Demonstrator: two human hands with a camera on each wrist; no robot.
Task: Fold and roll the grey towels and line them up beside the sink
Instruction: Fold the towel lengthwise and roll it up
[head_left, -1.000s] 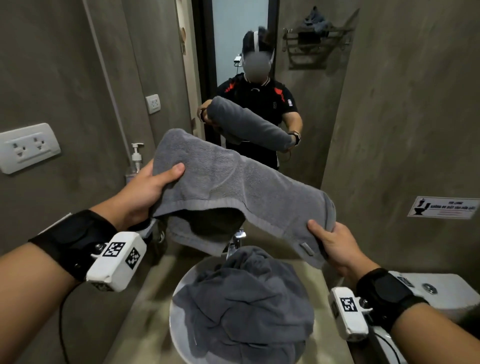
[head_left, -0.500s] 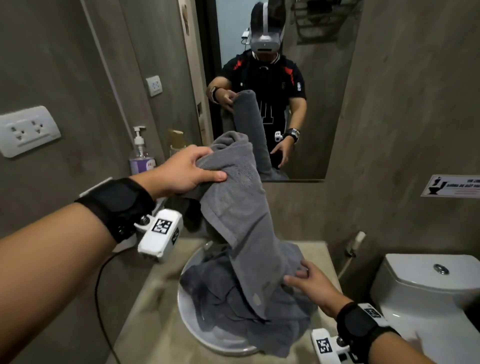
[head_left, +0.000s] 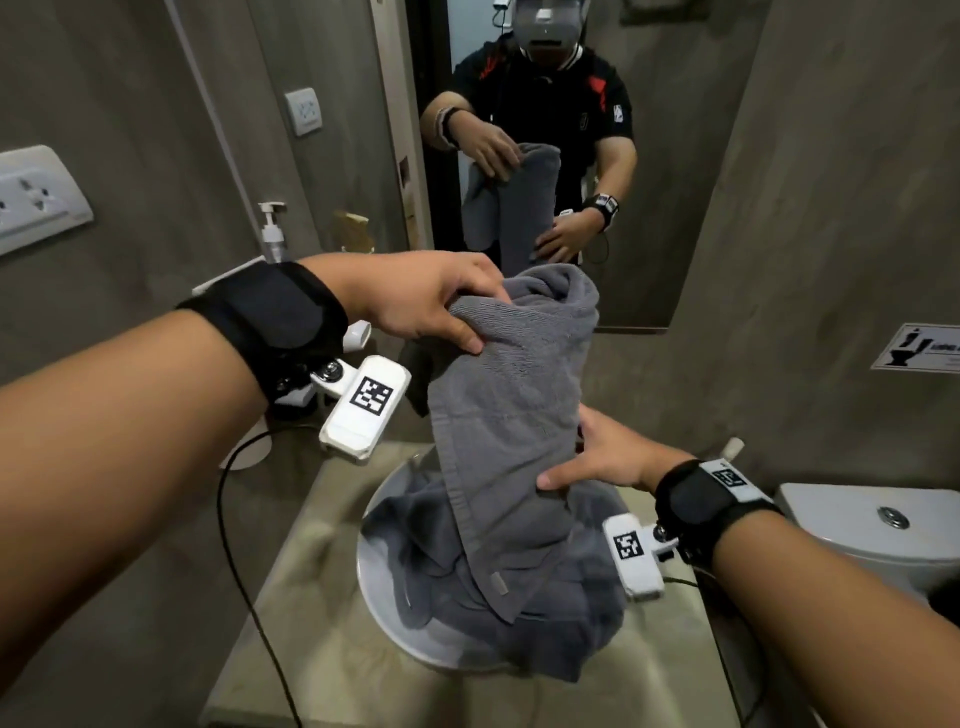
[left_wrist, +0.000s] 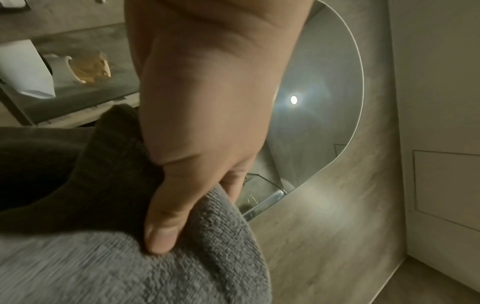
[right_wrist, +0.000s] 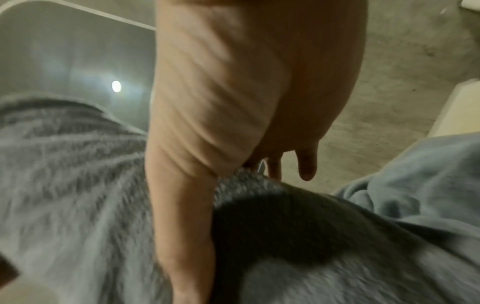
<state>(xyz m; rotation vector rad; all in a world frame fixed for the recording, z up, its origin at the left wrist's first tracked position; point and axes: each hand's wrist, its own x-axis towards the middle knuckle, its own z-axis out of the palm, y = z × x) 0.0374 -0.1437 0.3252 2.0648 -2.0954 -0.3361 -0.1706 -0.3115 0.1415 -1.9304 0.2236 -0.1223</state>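
Grey ribbed towel (head_left: 511, 395), white sink (head_left: 415, 634), blk wrist straps (head_left: 280, 306), b/w tags (head_left: 371, 397).

The grey towel (head_left: 511, 415) is showing looped, matt terry cloth with a flat woven band. The sink (head_left: 384, 592) is gleaming smooth and white, while the wall (head_left: 831, 234) is looking like rough, mottled concrete.

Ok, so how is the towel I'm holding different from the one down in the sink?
The held towel hangs lengthwise in the air, gripped at the top by the left hand and lower down by the right hand; the sink towel touches neither hand. The held towel is doubled over and fairly smooth; the sink towel lies crumpled in the basin. Both are grey terry cloth.
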